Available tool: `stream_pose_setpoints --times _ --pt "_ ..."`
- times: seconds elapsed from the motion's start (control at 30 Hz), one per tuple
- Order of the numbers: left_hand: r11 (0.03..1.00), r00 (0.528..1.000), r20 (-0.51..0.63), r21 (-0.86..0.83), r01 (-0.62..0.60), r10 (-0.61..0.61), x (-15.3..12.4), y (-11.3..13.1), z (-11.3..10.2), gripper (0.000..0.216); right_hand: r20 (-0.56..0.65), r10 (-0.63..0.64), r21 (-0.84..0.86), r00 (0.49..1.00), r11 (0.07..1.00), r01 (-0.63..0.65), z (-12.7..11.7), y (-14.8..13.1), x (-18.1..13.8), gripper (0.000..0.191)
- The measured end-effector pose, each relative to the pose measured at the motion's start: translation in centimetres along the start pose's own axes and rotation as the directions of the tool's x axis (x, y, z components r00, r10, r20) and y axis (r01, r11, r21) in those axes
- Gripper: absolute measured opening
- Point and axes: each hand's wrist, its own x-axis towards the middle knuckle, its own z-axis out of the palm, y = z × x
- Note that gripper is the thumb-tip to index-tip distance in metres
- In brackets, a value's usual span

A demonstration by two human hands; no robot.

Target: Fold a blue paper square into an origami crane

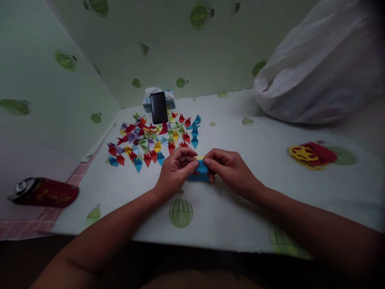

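Head view, held blue paper (202, 167), origami (153, 155), phone (159, 107) (both beyond)

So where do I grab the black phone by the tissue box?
Probably by its two long sides near the top, coming down from above. The phone seems to lean against the tissue box with its upper end raised, while folded paper pieces crowd its bottom end, so a hand coming in low might knock them.
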Motion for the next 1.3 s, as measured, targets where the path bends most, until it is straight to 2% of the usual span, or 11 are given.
stream_pose_setpoints --times 0.3,0.57,0.73,0.87,1.0,1.1,1.13,1.2,1.3 --pt "1.000 0.999 -0.046 0.018 0.001 0.000 0.1 -0.1 -0.4 0.031 -0.051 -0.078 -0.109 0.996 0.991 0.072 -0.3 0.1 -0.1 0.021" --pt "0.985 1.000 0.017 0.173 0.018 -0.021 0.0 0.4 -0.2 0.022 -0.029 -0.111 -0.158 0.993 0.982 0.105 0.0 0.2 -0.2 0.021" --pt "0.985 0.995 0.057 0.160 0.067 -0.077 0.0 0.4 -0.3 0.026 -0.011 -0.012 -0.030 1.000 0.999 0.012 0.2 -0.1 -0.3 0.022" --pt "0.984 0.994 0.084 0.167 0.062 -0.076 0.2 0.2 -0.5 0.027 -0.024 0.037 -0.004 0.999 0.999 -0.037 0.1 -0.1 -0.2 0.024" --pt "0.970 0.997 0.080 0.244 -0.001 -0.019 0.2 0.0 -0.6 0.026 0.019 0.078 0.039 0.997 0.996 -0.079 0.0 -0.1 0.0 0.024" --pt "0.981 0.996 0.047 0.178 -0.081 0.074 0.1 -0.5 -0.6 0.022 -0.030 0.088 0.135 0.996 0.987 -0.083 -0.1 0.0 0.0 0.027" --pt "0.979 0.992 0.057 0.161 -0.123 0.115 0.1 -0.7 -0.6 0.029 -0.058 0.094 0.181 0.994 0.980 -0.082 -0.1 0.1 0.0 0.027" --pt "0.960 0.974 0.101 0.176 -0.216 0.200 0.1 -1.0 -0.5 0.040 -0.102 0.121 0.276 0.987 0.957 -0.089 0.0 0.3 -0.1 0.026" --pt "0.880 0.928 0.171 0.299 -0.369 0.331 0.1 -1.1 -0.3 0.024 -0.130 0.168 0.390 0.977 0.915 -0.106 0.4 0.6 -0.2 0.027"
